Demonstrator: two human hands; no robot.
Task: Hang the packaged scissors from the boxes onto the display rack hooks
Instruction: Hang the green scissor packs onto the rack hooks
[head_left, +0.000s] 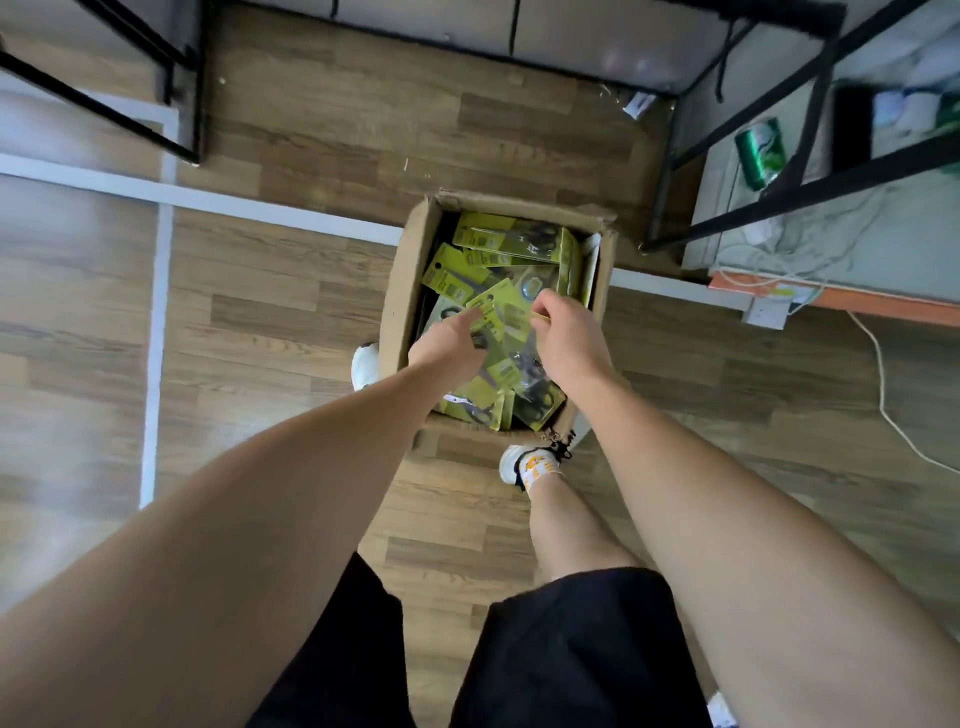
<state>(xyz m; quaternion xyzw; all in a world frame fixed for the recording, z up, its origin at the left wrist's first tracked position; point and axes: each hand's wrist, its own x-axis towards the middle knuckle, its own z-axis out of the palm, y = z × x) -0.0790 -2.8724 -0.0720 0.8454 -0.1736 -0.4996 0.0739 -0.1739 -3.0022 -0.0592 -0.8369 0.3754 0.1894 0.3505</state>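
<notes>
Much is blurred here: print on the yellow-green packs (511, 236) cannot be read, and no brand is made out on the green can (759, 151) at the right. The far-right shelf contents are smeared. An open box (399, 291) is seen on the wood floor (270, 291), heaped with packaged scissors. One pack (497, 312) is pinched over the box by the left hand (451, 343), fingers curled at its edge. Its other edge is gripped by the right hand (566, 338), fingers closed tight.
</notes>
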